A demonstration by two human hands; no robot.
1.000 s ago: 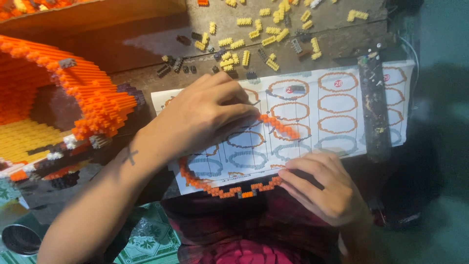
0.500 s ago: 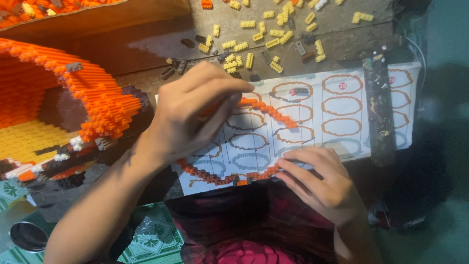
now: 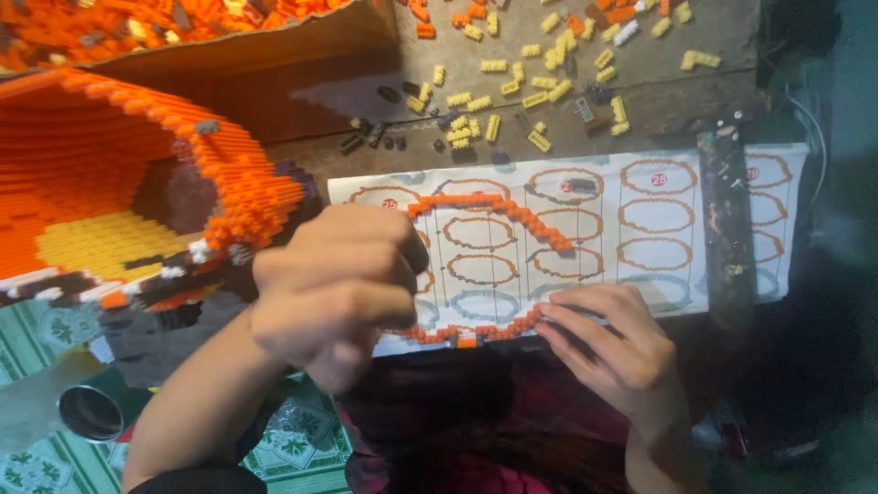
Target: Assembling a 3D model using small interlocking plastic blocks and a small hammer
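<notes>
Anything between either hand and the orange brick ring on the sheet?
Nothing visible. The right hand rests its fingertips on the ring at its lower edge. The left hand covers the ring's left side, so contact there is hidden. The ring lies on the sheet.

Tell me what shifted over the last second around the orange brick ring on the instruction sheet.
The left hand slid from the middle of the instruction sheet toward its left edge, fist now curled over the left side of the orange brick ring, whose upper arc is now uncovered. The right hand kept its fingers on the ring's lower edge. The yellow bricks and big orange model stayed put.
</notes>
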